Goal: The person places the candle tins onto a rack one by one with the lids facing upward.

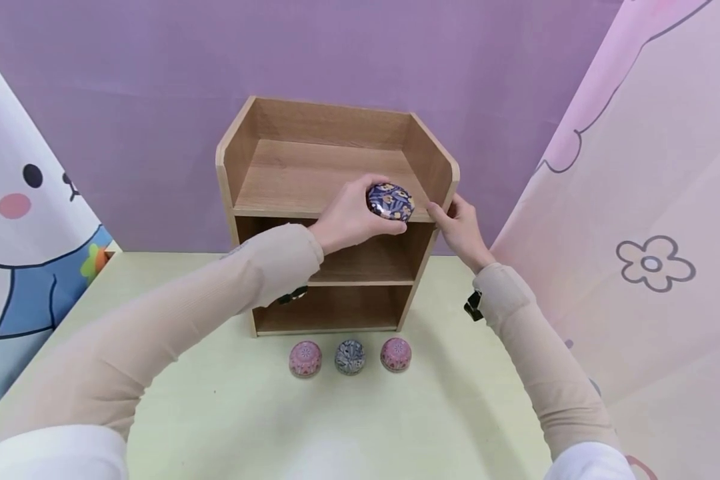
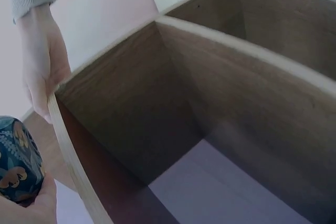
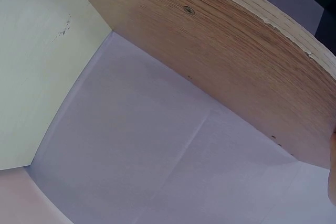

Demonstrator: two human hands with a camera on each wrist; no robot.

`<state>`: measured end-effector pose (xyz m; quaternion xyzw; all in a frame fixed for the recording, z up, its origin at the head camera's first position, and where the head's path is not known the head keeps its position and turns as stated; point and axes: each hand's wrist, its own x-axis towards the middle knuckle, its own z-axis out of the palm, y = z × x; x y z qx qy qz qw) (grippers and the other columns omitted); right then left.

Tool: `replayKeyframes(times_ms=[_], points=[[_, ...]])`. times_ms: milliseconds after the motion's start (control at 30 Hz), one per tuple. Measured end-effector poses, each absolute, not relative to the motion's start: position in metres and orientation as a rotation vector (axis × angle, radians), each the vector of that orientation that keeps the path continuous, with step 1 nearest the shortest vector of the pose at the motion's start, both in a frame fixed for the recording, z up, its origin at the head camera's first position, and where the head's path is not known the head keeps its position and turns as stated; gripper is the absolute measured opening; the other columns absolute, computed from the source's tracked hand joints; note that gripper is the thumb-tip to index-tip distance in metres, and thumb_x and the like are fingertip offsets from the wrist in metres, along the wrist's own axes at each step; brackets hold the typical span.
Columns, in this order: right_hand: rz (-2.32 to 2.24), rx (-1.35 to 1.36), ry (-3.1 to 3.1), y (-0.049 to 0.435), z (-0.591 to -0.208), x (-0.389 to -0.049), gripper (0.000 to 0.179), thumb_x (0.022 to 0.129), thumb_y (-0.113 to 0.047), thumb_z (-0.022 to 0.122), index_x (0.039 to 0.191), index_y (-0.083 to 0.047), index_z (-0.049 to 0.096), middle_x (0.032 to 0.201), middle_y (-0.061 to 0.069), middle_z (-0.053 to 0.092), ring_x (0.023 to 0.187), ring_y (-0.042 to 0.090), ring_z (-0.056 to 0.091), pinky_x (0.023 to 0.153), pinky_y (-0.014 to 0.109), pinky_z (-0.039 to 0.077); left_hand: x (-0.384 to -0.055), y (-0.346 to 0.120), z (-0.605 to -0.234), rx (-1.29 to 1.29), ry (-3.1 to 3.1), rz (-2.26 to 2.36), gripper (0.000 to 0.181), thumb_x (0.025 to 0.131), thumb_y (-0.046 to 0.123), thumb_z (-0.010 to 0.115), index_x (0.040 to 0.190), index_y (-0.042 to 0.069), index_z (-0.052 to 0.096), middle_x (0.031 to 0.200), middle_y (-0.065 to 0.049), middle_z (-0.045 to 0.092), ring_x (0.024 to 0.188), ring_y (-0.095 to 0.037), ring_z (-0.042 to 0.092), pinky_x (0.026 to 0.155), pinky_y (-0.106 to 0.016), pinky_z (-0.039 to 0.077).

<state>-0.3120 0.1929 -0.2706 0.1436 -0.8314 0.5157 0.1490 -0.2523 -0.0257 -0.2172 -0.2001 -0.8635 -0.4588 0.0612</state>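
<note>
My left hand (image 1: 357, 215) grips a round tin (image 1: 391, 201), dark blue with yellow flowers, over the front edge of the top shelf. In the left wrist view the same tin (image 2: 19, 161) shows at the lower left, fingers around its side. My right hand (image 1: 459, 230) holds the right side panel of the wooden shelf unit (image 1: 330, 163) near its front corner, thumb on the inside. Three more tins stand in front of the unit: a pink one (image 1: 305, 359), a grey-blue patterned one (image 1: 351, 357) and another pink one (image 1: 396, 355).
The unit stands on a pale green table (image 1: 264, 420) against a purple backdrop (image 1: 348, 53). Below its top are two compartments, the lower shelf board (image 1: 360, 275) between them. Printed cloth walls rise at the left (image 1: 30, 253) and the right (image 1: 654, 200).
</note>
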Motion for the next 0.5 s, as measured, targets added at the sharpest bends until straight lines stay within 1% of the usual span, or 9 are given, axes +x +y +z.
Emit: replayKeyframes(times_ms=[267,500], points=[[1.486,0.423,-2.386,0.192,-0.271,-0.312,0.039,0.09,-0.025,0.052,0.123,-0.003,0.052,0.108,0.021,0.061,0.083,0.005,0.059,0.071,0.017,0.049,-0.269,-0.022,-0.206,-0.582,-2.619,-1.326,0.076,0.067,0.031,0.078,0.131,0.01,0.042,0.122,-0.006,0.052,0.106,-0.016,0.052,0.093,-0.028,0.043],[1.481,0.411,-2.383,0.193,-0.271,-0.312,0.039,0.09,-0.024,0.052,0.123,-0.003,0.052,0.109,0.021,0.061,0.082,0.006,0.058,0.07,0.016,0.049,-0.281,-0.013,-0.202,-0.525,-2.647,-1.381,0.077,0.065,0.03,0.079,0.13,0.012,0.042,0.119,-0.006,0.054,0.103,-0.016,0.053,0.092,-0.027,0.043]])
